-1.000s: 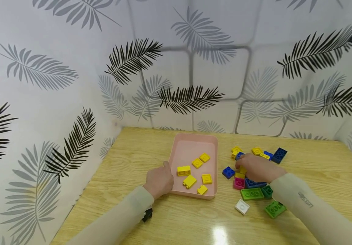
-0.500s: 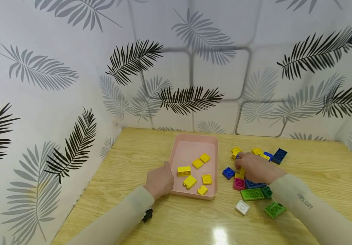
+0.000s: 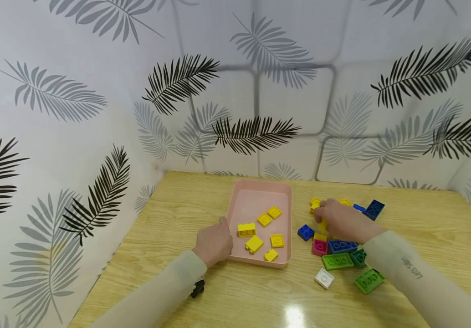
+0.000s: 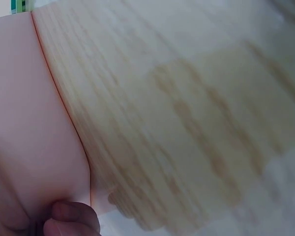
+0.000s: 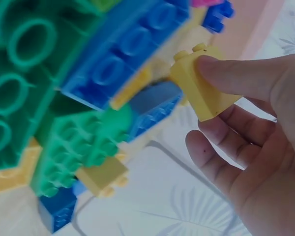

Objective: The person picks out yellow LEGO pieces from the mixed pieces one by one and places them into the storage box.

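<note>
My left hand (image 3: 214, 241) grips the left wall of a shallow pink tray (image 3: 247, 193) near its front corner. In the left wrist view, fingertips (image 4: 71, 221) curl at the tray's edge. Over the loose toy bricks on the right, my right hand (image 3: 347, 221) pinches a yellow building brick (image 5: 201, 83) between thumb and fingers; the right wrist view shows its studs. Inside the tray lie several yellow bricks, among them a taller one (image 3: 246, 229) and a flat one (image 3: 277, 240). Part of the brick pile is hidden under the right hand.
Around the right hand lie a small blue brick (image 3: 305, 232), a pink brick (image 3: 319, 247), a long blue brick (image 3: 342, 246) and green bricks (image 3: 337, 261). A white brick (image 3: 324, 278) is nearer the front. More yellow bricks (image 3: 314, 205) and a dark blue one (image 3: 374, 209) sit farther back.
My right hand has shifted slightly up and back with the yellow brick, showing more of the long blue brick below it. The left hand has stayed on the tray.
</note>
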A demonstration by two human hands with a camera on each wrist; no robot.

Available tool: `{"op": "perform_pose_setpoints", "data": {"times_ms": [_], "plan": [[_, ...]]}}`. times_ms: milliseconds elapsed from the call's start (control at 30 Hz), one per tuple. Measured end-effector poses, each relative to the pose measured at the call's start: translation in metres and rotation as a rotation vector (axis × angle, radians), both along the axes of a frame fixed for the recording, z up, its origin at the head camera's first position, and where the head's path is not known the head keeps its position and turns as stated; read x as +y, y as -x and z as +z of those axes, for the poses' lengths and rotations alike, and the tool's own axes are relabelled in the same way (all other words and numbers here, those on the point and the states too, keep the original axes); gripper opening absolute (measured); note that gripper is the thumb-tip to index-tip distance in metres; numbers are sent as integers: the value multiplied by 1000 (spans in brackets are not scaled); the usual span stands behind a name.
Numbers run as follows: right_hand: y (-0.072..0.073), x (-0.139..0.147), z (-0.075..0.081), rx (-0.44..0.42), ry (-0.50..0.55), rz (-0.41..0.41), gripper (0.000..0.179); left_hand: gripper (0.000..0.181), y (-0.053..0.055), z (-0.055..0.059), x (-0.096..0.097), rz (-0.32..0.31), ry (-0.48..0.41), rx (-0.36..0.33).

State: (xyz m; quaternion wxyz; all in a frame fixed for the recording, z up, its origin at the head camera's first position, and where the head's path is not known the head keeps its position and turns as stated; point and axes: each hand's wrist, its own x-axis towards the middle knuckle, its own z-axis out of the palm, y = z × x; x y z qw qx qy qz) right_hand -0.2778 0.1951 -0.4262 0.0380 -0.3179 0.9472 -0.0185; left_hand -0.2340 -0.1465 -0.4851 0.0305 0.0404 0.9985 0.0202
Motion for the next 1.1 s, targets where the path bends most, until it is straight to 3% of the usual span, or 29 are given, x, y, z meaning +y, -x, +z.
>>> {"op": "perform_pose_setpoints", "data": {"times_ms": [400, 633, 1100], "plan": [[4, -36, 30, 77, 33, 70, 18, 57, 1, 1, 1, 10, 9, -25], [6, -62, 40, 49, 39, 121, 17, 51, 0, 0, 1, -2, 22, 2], [14, -107, 30, -64, 0, 175, 18, 60, 1, 1, 0, -4, 53, -28]]}}
